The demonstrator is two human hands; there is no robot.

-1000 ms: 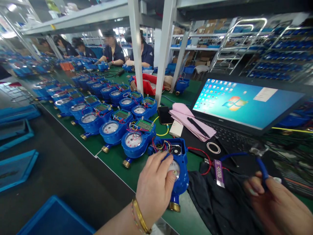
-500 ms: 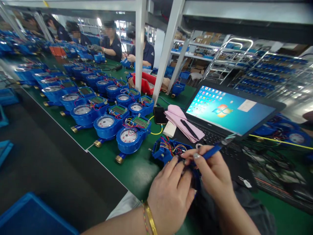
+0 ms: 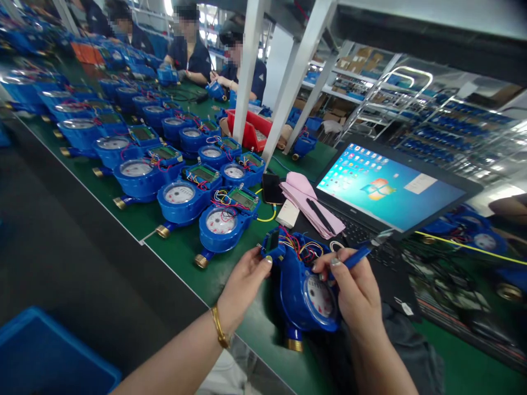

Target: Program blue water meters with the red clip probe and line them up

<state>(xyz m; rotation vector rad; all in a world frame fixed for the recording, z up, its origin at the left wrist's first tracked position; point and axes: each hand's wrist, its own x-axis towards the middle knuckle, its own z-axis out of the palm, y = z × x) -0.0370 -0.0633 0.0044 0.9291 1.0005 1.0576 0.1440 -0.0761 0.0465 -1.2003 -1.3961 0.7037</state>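
A blue water meter point(image 3: 290, 296) with a round white dial and brass end rests tilted on the green bench before me. Coloured wires point(image 3: 307, 249) spill from its open top compartment. At the compartment's left side, my left hand point(image 3: 242, 282) is closed on the meter's small display module point(image 3: 272, 244), thumb on its near edge. My right hand point(image 3: 358, 285) is wrapped round blue-handled pliers point(image 3: 357, 257), their metal jaws pointing away to the upper right. Its fingertips are beside the dial and the wires; whether they also pinch a wire is hidden.
Rows of similar meters point(image 3: 177, 197) with displays and loose wires fill the bench to the left. Behind the work stand a laptop point(image 3: 382, 186), pink papers point(image 3: 308, 203), a phone point(image 3: 272, 189) and a red bin point(image 3: 251, 131). Co-workers sit beyond; cables lie right.
My left hand has moved from over the meter to its left side and taken hold of the display module, uncovering the dial. My right hand still holds the pliers.
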